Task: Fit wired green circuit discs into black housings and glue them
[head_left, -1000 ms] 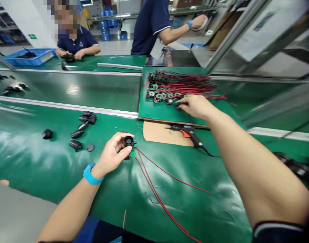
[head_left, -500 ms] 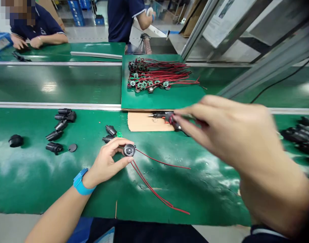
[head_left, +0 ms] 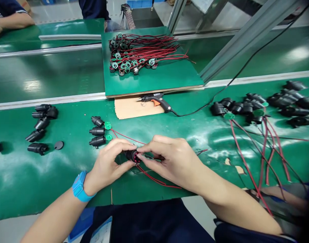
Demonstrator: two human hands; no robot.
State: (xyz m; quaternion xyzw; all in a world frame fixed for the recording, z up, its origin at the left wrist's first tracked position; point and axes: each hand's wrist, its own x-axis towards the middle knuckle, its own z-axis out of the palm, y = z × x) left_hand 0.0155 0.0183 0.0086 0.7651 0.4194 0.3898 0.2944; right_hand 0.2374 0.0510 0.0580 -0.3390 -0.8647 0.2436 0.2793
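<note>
Between thumb and fingers, my left hand (head_left: 112, 160) grips a black round housing (head_left: 131, 155) just above the green bench. My right hand (head_left: 169, 157) pinches a small part with red and dark wires at the housing's open end; the part is mostly hidden by the fingers. Red wires (head_left: 156, 181) trail from the housing toward the lower right. Several black housings (head_left: 97, 131) lie just behind my left hand, two with green round boards (head_left: 108, 125) at their ends. A small black disc (head_left: 59, 145) rests farther left.
A raised green board (head_left: 154, 82) holds a pile of red-wired parts (head_left: 134, 54). Below it, a glue gun (head_left: 158, 101) lies on cardboard (head_left: 124, 109), its cable running right. More black housings (head_left: 247, 104) are at the right. A person's arm (head_left: 15, 22) rests at the upper left.
My right hand has come down and left to meet the housing, bringing a small wired part. The housing in my left hand has tilted to the right. The camera view has shifted down and right.
</note>
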